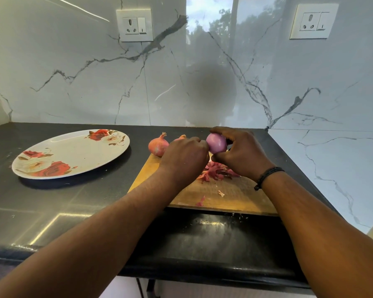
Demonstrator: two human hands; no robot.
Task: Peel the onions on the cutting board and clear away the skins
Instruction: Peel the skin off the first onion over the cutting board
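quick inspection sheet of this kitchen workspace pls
surface: black countertop with wooden cutting board
job's things: peeled onion held above board; unpeeled onion at board's far corner, another partly hidden behind the left hand; onion skins piled on board
clutter: floral plate left of board
grips: left hand touches peeled onion; right hand grips it
cables: nothing seen
surroundings: marble wall, two sockets

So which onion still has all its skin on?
Find the wooden cutting board on the black counter. At its far left corner, beside the left hand, sits an onion with dry orange-pink skin and a stalk on top, unlike the shiny purple peeled onion both hands hold.
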